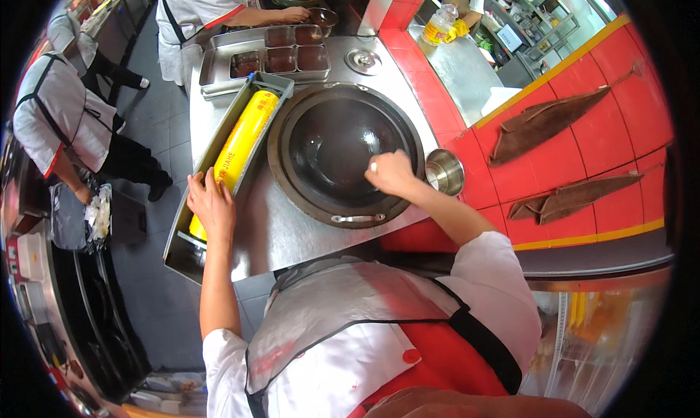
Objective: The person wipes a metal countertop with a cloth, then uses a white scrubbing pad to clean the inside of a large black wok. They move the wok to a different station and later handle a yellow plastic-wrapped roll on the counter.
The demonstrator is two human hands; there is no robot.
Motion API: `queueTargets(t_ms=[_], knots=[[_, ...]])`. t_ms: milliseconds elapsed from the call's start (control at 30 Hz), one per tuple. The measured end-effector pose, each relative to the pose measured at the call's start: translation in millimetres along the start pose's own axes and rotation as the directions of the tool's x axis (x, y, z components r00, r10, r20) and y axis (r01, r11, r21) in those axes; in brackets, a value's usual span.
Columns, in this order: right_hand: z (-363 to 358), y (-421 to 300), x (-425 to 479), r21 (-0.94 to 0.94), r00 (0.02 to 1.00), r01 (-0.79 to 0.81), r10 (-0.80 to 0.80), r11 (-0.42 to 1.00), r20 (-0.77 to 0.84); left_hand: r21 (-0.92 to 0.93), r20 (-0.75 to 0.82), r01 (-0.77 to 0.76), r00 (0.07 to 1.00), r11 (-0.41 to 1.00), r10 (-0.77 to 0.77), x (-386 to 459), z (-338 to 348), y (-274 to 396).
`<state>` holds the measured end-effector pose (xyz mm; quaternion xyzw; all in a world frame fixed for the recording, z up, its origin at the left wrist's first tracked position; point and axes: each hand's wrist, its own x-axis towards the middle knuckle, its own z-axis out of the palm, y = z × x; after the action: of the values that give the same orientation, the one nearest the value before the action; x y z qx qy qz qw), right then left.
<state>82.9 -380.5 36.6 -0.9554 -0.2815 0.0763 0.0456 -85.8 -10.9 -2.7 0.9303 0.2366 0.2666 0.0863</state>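
Observation:
My left hand point(213, 203) lies with its fingers apart over the lower half of a yellow roll of wrapping film point(243, 134), which bears printing. The roll sits in a long grey dispenser box point(180, 254) along the left side of the steel counter. My right hand point(391, 173) is curled above the right side of a large dark wok point(328, 161). A small white spot shows at its fingers; whether it is a ring or something held is unclear. Close to my right forearm is a round stainless steel pot point(444, 172).
A steel tray point(213, 71) of pans with dark red-brown contents lies beyond the wok, beside a round metal lid point(363, 61). Brown cloths point(541, 123) hang on red tiles. A co-worker's hand point(295, 14) is beside a bowl; others stand left. A yellow-gloved person is at the hatch.

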Motion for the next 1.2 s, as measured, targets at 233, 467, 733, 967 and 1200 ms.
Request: queueTargets(t_ms=[233,467,733,967,1200], knots=[[53,-62,110,0.972,0.988,0.107,0.083,0.208,-0.127,-0.02,-0.001,-0.002,1.0,1.0,0.002,0,1,-3],[42,48,74,0.208,0.752,-0.138,0.239,0.968,-0.614,-0.003,0.007,-0.021,1.0,1.0,0.021,-1,1,0],[40,20,124,0.642,0.692,-0.016,0.472,0.766,-0.546,0.006,0.005,-0.036,0.999,0.999,0.036,0,4,1],[37,-27,88,0.802,0.909,0.05,-0.36,0.595,0.211,0.003,0.009,-0.009,1.0,1.0,0.009,-1,0,-2],[29,45,108,0.465,0.841,-0.117,0.336,0.878,-0.424,-0.008,-0.008,-0.025,1.0,1.0,0.025,-1,5,1]])
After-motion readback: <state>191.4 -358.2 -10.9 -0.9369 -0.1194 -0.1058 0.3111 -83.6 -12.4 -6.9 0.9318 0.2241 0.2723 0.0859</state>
